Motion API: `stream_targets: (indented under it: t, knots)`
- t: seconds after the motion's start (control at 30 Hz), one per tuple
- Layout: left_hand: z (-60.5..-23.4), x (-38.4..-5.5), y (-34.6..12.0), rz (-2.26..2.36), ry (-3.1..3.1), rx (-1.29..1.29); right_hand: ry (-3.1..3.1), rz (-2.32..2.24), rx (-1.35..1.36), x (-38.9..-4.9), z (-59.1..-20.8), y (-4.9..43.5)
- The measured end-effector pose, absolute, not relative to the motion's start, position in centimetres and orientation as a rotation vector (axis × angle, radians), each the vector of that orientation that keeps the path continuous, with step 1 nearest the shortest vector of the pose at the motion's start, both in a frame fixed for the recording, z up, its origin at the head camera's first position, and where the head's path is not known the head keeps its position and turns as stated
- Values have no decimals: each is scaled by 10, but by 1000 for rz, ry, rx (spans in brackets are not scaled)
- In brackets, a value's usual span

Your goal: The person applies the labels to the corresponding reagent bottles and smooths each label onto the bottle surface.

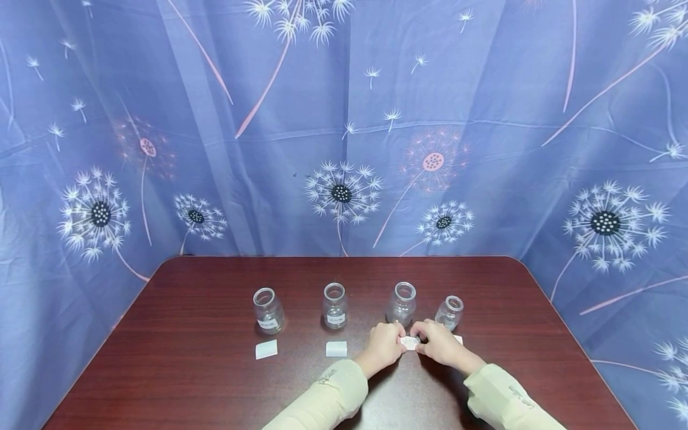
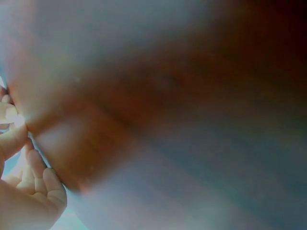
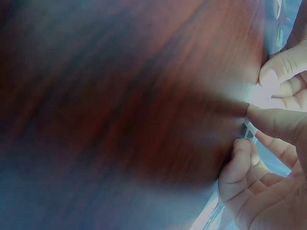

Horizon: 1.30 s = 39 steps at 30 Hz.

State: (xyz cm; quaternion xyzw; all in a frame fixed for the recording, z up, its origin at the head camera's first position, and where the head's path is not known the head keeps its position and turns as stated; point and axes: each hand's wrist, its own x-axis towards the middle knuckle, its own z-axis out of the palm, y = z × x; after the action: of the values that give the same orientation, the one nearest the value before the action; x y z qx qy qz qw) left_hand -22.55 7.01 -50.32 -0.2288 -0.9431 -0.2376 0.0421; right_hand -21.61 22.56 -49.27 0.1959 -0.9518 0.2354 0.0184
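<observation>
Between my two hands is a small white paper label with faint marks on it. My left hand pinches its left end; my right hand pinches the right end. Just behind them stands an open glass jar, its lower part hidden by the fingers. Past the right hand is a smaller glass jar, partly covered. In the left wrist view, the left hand shows only at the left edge. The right wrist view has the right hand close to the other hand's fingers around the bright label.
Farther left stand two glass jars, one and another, each with a printed white label. A white slip and a second slip lie before them. Another slip peeks out behind the right hand. A patterned curtain surrounds the brown table.
</observation>
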Motion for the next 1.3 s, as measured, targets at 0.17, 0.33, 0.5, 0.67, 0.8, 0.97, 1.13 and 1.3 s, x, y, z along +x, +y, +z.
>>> stream_targets:
  t: [0.17, 0.33, 0.5, 0.67, 0.8, 0.97, 1.13, 1.3]
  knots:
    - [-504, -224, 71, -685, -2835, -728, -2942, 720, 606, -216, -494, 226]
    - [-504, -223, 71, -649, -2818, -734, -2938, 749, 574, -216, -496, 225]
    - [-504, -224, 69, -737, -2786, -732, -2922, 808, 524, -216, -494, 225]
    - [-503, -225, 67, -848, -2734, -749, -2887, 916, 480, -217, -489, 227]
    - [-502, -227, 66, -912, -2677, -778, -2873, 992, 457, -218, -487, 228]
    - [-500, -228, 63, -1022, -2602, -775, -2831, 1094, 432, -216, -484, 228]
    - [-501, -229, 60, -1116, -2558, -723, -2821, 1273, 400, -213, -481, 227]
    - [-498, -229, 55, -1189, -2518, -674, -2804, 1364, 389, -212, -481, 225]
